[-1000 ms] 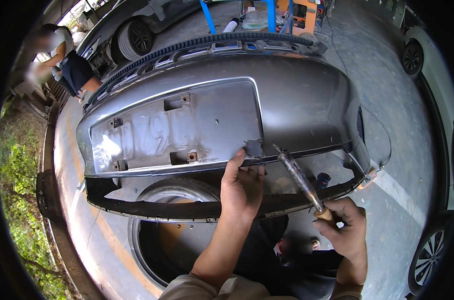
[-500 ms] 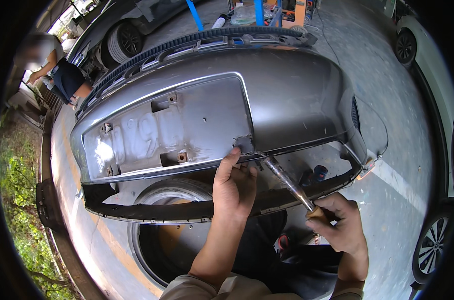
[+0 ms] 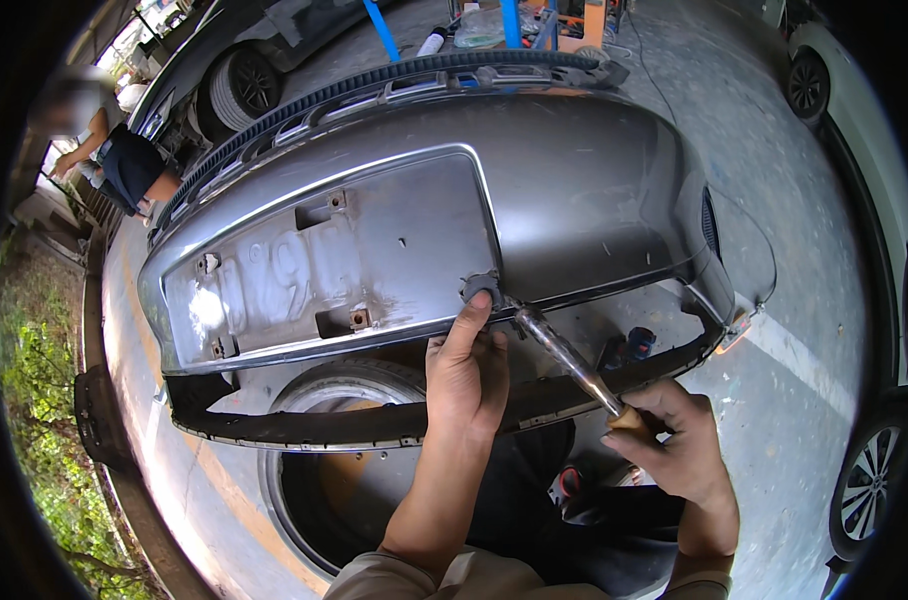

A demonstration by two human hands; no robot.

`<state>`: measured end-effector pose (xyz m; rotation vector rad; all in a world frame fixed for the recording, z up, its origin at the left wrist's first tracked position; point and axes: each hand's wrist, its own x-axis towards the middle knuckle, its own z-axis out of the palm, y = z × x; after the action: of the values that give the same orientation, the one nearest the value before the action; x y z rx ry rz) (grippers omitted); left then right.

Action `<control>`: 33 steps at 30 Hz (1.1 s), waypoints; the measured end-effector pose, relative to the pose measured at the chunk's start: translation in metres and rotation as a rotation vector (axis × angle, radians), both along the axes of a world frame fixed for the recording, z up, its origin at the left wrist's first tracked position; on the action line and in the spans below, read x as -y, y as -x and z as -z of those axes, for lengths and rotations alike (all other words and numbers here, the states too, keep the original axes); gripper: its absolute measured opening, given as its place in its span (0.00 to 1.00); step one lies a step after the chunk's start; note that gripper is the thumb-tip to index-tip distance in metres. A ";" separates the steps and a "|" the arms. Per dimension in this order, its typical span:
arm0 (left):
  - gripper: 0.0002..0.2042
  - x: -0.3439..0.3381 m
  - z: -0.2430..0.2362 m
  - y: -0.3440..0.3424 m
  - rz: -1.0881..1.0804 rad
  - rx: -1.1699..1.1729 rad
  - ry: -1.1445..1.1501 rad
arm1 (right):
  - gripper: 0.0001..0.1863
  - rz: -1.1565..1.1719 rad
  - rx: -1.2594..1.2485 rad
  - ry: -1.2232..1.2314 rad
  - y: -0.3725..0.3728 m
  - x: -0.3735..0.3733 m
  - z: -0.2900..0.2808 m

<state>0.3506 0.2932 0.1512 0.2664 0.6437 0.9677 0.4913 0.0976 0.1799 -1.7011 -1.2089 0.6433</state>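
A grey car bumper (image 3: 584,190) lies in front of me, with a framed recess (image 3: 404,200) in its face. Damaged, dark plastic (image 3: 482,286) shows at the recess's lower right corner. My left hand (image 3: 469,370) pinches the bumper's lower edge there, its thumb pressed on the damaged spot and its other fingers partly hidden behind the edge. My right hand (image 3: 679,440) grips the wooden handle of a soldering iron (image 3: 571,360) with a thick metal barrel. The iron slants up to the left, its tip end at the edge just right of my left thumb.
A tyre on a rim (image 3: 274,490) lies under the bumper. Beyond the bumper are a dark car (image 3: 264,60) and blue posts (image 3: 382,30). A white car (image 3: 854,150) stands at right. A person (image 3: 124,150) is at far left, beside greenery (image 3: 44,350). A thin cable (image 3: 774,255) trails near the bumper's right end.
My left thumb has moved slightly up and right onto the damaged plastic. The iron and my right hand have shifted slightly left in view. The whole view has shifted a little.
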 end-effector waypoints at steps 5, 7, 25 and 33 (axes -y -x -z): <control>0.13 -0.001 -0.002 -0.007 -0.004 -0.003 -0.026 | 0.24 0.024 0.197 -0.083 0.018 -0.005 0.009; 0.12 -0.001 -0.001 -0.009 -0.001 0.010 -0.006 | 0.24 0.037 0.248 -0.137 0.021 -0.005 0.015; 0.13 -0.004 -0.001 0.000 -0.012 0.045 0.041 | 0.21 0.053 0.203 -0.068 0.013 -0.003 0.009; 0.11 -0.003 -0.009 0.001 -0.030 0.044 0.069 | 0.22 0.045 0.234 -0.044 0.012 -0.004 0.004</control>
<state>0.3500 0.2959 0.1602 0.1741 0.6416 0.9754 0.4792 0.1014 0.1761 -1.7972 -1.3322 0.3952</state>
